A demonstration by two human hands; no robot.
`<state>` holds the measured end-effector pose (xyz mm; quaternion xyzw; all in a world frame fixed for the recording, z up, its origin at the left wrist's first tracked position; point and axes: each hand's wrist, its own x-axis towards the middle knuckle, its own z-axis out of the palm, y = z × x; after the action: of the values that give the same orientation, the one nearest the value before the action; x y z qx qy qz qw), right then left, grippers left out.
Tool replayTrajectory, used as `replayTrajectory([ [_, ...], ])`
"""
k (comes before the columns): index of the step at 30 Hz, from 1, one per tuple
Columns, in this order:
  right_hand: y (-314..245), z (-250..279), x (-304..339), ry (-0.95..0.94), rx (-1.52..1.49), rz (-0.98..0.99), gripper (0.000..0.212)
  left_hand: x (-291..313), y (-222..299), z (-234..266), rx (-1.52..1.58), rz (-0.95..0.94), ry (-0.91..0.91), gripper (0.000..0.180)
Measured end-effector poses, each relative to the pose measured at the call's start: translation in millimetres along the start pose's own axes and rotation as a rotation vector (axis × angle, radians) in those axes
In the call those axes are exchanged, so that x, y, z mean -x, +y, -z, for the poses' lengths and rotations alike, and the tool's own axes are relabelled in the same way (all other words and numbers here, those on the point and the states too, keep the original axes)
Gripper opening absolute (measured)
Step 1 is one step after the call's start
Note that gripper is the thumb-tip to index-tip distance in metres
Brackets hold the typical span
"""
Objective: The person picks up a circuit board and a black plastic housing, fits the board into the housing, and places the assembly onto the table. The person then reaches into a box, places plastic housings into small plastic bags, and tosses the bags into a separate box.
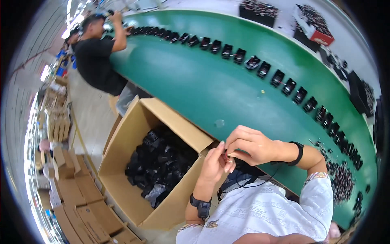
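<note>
My left hand point(215, 163) and my right hand point(251, 145) meet above the near edge of the green worktable point(178, 77). The fingers of both are pinched together around a tiny dark piece, mostly hidden by the fingertips, whose kind I cannot make out. Just left of my hands, an open cardboard box point(118, 171) holds a heap of black plastic parts point(158, 164). A curved row of small black housings point(277, 77) runs along the table beyond my hands. By my right elbow lies a pile of small dark-and-red components point(340, 181).
A person in a black shirt point(95, 57) works at the table's far left end. Trays of small parts point(258, 14) stand along the back ledge. Stacked cartons point(83, 203) cover the floor at lower left. A small clear round piece point(219, 123) lies on the table.
</note>
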<state>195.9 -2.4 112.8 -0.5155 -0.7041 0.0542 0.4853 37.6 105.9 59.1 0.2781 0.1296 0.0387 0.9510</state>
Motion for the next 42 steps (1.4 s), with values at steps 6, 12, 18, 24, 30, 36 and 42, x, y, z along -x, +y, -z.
replayTrajectory([
  [6,2.7,15.3,25.0,0.093,0.010,-0.139,0.011,-5.8,-18.0,-24.2,-0.757,-0.575,0.196,0.035],
  [12,-3.0,23.4,35.4,0.146,-0.065,-0.240,0.008,-14.3,-33.3,-24.8,-0.989,-0.728,0.228,0.043],
  [18,-0.8,26.1,40.4,0.122,-0.119,-0.200,0.008,-9.4,-36.0,-19.9,-0.789,-0.584,0.159,0.028],
  [24,-3.3,30.2,41.1,0.093,-0.087,-0.114,0.009,-6.1,-21.9,-35.5,-0.397,-0.226,-0.045,0.037],
  [30,-6.5,35.5,41.5,0.065,-0.041,-0.014,0.009,-7.9,-24.0,-39.6,-0.078,-0.042,-0.173,0.040],
  [36,-16.8,37.8,45.6,0.116,0.025,-0.032,0.011,-7.0,-38.7,-43.7,-0.529,-0.480,-0.114,0.037],
  [42,-29.1,32.3,48.7,0.181,0.091,-0.010,0.011,-4.5,-39.8,-42.8,-0.884,-0.777,-0.067,0.035],
])
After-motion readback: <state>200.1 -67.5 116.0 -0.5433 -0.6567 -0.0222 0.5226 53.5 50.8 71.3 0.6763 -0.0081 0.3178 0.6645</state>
